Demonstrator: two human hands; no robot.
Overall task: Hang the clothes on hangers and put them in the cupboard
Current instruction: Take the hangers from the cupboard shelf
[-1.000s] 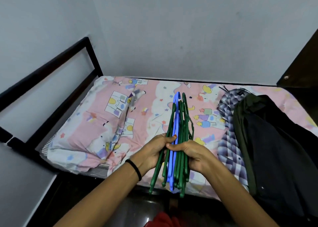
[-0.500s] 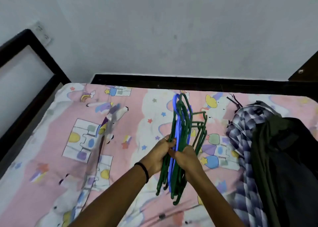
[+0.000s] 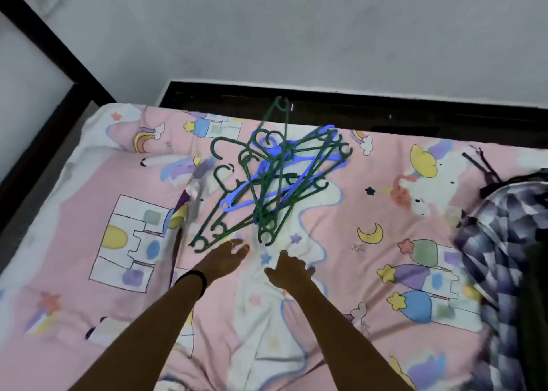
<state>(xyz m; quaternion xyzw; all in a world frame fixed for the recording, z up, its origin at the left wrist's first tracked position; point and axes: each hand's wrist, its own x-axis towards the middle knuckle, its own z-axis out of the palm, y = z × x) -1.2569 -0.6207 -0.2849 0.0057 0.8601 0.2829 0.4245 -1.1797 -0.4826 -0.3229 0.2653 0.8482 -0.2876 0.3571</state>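
**Q:** So what's seen of the hands here, anything being held?

**A:** Nope, nothing is held. The left hand is stretched out over the bedsheet with fingers loose and spread, and nothing is gripped by it. A black band is worn on that wrist. The right hand is set just beside it, fingers also relaxed and only slightly curled, nothing pinched or grasped. Both are blurred a bit, so whether the sheet is actually touched by the fingertips can't be told.

**Q:** And the hangers?

**A:** The pile of hangers is found just beyond both hands, toward the wall. It's a tangled heap, mostly green with a couple of blue ones mixed in, hooks pointed every which way. The nearest green ends are seen just ahead of the left fingertips, with no contact that can be made out. One green hanger is tipped up at the far side of the pile, its hook shown against the dark bed frame.

**Q:** Clothes?

**A:** The clothes are piled well to the right of the hangers, at the picture's edge: a checked shirt with something darker laid against its right side, too cropped to be identified. Left of the hangers, a crease is seen in the sheet beside the cartoon castle print.
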